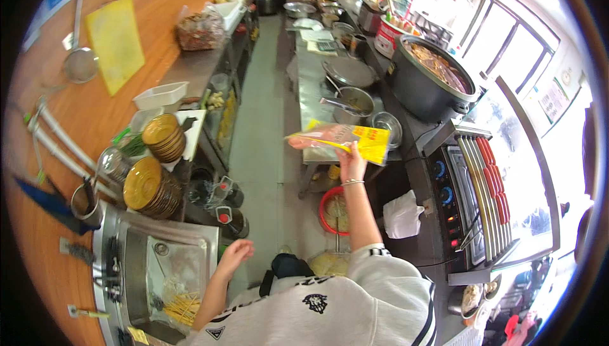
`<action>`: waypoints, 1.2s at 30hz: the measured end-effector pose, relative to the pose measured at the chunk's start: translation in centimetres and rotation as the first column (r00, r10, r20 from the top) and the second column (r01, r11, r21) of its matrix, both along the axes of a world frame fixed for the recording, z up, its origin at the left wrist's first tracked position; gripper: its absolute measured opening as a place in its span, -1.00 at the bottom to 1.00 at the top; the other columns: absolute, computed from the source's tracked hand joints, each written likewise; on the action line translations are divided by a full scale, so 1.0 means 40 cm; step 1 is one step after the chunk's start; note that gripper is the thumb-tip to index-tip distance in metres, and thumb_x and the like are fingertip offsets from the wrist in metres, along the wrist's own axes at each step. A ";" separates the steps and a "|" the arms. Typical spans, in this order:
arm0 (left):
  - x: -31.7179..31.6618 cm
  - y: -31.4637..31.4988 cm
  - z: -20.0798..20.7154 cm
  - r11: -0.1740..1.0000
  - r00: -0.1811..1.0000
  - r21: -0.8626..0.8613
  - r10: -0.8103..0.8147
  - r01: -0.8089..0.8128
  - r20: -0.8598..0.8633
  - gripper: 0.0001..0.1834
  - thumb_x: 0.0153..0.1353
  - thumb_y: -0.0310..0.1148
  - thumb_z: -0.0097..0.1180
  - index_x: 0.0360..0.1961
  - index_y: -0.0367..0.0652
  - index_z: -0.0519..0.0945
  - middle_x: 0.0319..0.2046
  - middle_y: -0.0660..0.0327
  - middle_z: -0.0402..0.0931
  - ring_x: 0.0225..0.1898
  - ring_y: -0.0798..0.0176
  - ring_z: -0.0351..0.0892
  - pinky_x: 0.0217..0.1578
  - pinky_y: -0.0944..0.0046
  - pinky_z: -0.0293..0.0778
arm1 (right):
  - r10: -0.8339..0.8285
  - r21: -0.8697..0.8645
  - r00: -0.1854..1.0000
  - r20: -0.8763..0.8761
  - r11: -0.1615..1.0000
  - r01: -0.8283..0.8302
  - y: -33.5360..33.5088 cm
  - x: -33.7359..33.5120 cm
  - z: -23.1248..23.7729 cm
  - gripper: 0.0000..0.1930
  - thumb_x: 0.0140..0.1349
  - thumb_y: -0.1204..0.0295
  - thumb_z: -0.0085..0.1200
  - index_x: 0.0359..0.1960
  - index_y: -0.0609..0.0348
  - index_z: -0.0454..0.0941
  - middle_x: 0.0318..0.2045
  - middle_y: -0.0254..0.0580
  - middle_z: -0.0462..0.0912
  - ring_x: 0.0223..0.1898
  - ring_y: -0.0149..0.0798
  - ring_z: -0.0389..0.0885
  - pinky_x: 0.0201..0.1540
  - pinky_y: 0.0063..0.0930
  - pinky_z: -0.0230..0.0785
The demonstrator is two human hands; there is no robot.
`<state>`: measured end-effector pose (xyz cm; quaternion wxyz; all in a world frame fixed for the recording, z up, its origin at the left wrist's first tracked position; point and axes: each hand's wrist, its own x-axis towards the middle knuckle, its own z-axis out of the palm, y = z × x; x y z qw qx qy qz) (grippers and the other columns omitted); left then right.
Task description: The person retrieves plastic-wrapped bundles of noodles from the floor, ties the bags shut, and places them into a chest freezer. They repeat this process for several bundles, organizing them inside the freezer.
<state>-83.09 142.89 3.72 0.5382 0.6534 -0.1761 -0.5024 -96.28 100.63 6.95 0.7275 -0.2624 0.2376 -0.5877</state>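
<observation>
My right hand [351, 164], with a bracelet at its wrist, is closed on a yellow and clear plastic package of pinkish food, likely sausages [373, 139]. The package is held out over the near end of the steel counter [312, 95], tilted sideways. Close to it on the counter are a metal pot [361, 99] with utensils in it and a shiny metal bowl [387, 124]. My left hand [236, 256] hangs low beside the sink [206, 235], its fingers loosely bent, holding nothing visible.
On the right, a sausage roller grill [485, 181] carries several red sausages beyond a large dark pot [422, 86]. Stacked brown bowls [152, 184] stand by the sink at left. A red basin [328, 209] and dark bottles [231, 222] are on the floor.
</observation>
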 end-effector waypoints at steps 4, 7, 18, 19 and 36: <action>0.118 -0.324 -0.030 0.984 0.986 0.072 -0.159 0.162 -0.053 -0.71 0.26 -0.32 -0.03 0.00 -0.10 0.47 -0.19 0.29 0.55 -0.24 0.42 0.52 -0.25 0.44 0.39 | 0.060 0.330 0.997 -0.047 0.943 -0.041 -0.057 0.054 -0.241 -0.71 0.24 0.40 0.05 -0.02 0.01 0.34 -0.31 -0.32 0.52 -0.34 -0.28 0.56 -0.21 -0.17 0.49; 0.172 -0.545 -0.071 0.978 0.970 0.143 -0.118 0.151 -0.212 -0.63 0.26 -0.29 -0.03 0.09 -0.06 0.40 -0.09 0.25 0.52 -0.21 0.33 0.54 -0.22 0.38 0.42 | -0.042 0.576 0.993 -0.109 0.811 0.098 -0.077 0.087 -0.333 -0.69 0.22 0.37 0.10 -0.03 0.01 0.34 -0.28 -0.28 0.51 -0.37 -0.23 0.55 -0.19 -0.12 0.50; 0.252 -1.292 -0.275 0.932 0.668 -0.094 -0.318 0.349 -0.672 -0.63 0.21 -0.20 0.01 -0.09 -0.26 0.49 -0.09 0.14 0.53 -0.07 0.19 0.50 -0.07 0.25 0.47 | -0.026 0.384 0.962 -0.272 0.914 0.133 -0.261 0.181 -0.356 -0.65 0.14 0.28 0.17 -0.06 0.06 0.44 -0.22 -0.31 0.57 -0.20 -0.32 0.55 -0.17 -0.36 0.44; 0.272 -1.314 -0.264 0.939 0.759 0.018 -0.266 0.343 -0.595 -0.61 0.22 -0.14 0.00 -0.05 -0.20 0.49 -0.04 0.19 0.50 0.00 0.21 0.45 -0.03 0.22 0.43 | 0.117 0.386 0.948 -0.297 0.922 0.007 -0.253 0.177 -0.360 -0.62 0.10 0.21 0.21 -0.07 0.06 0.49 -0.23 -0.35 0.58 -0.25 -0.38 0.54 -0.24 -0.44 0.42; -0.196 -1.081 -0.220 -0.212 -0.109 0.430 -0.962 0.877 -0.252 -0.83 0.22 -0.27 0.00 -0.20 -0.03 0.49 -0.41 0.30 0.50 -0.51 0.36 0.48 -0.56 0.37 0.32 | -0.786 0.637 0.328 -0.524 -0.107 0.763 1.035 -0.080 -0.331 -0.68 0.26 0.29 0.00 -0.01 0.16 0.49 -0.17 -0.24 0.62 -0.20 -0.41 0.58 -0.18 -0.57 0.37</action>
